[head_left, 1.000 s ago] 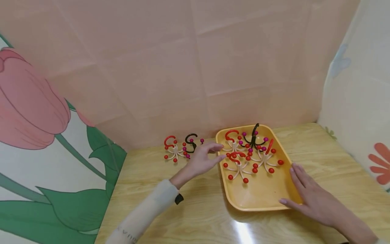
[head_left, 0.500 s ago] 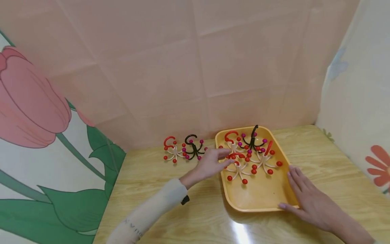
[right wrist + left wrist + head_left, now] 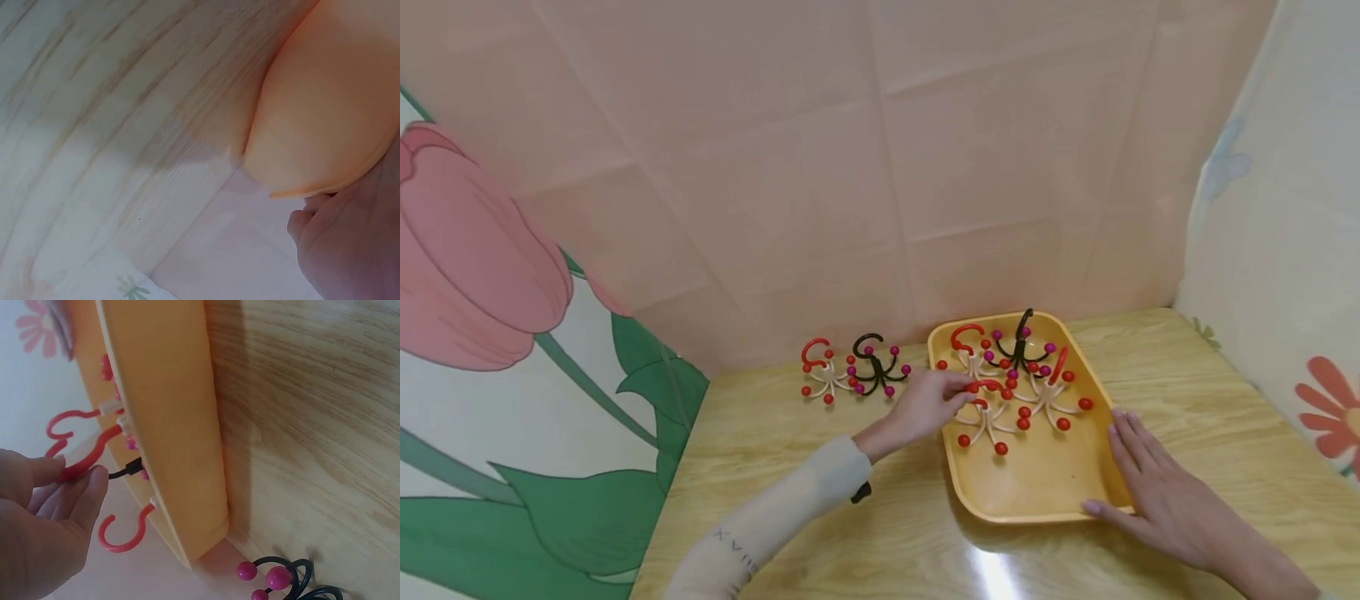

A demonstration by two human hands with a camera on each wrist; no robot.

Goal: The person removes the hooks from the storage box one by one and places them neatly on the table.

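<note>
A yellow tray (image 3: 1047, 493) holds several claw-like hooks with ball-tipped arms. My left hand (image 3: 928, 407) reaches over its left rim and pinches the red top of a red-and-white hook (image 3: 987, 417) between thumb and fingertips; the left wrist view shows this grip on the red curve (image 3: 99, 449). Behind that hook lies another red-and-white hook (image 3: 973, 363), and to the right a third red-and-white hook (image 3: 1048, 395). A black hook (image 3: 1021, 352) with magenta balls stands at the back. My right hand (image 3: 1172, 492) rests along the tray's right rim, fingers straight, thumb at the near corner.
On the wooden table (image 3: 775, 500), left of the tray, lie a red-and-white hook (image 3: 829, 378) and a black hook (image 3: 877, 370) side by side. A pink sheet (image 3: 775, 183) rises behind the table. Flower-printed panels stand left and right.
My left hand has moved right over the tray rim and its fingers have come together on the red hook top. The black table hook is uncovered. My right hand stays at the tray.
</note>
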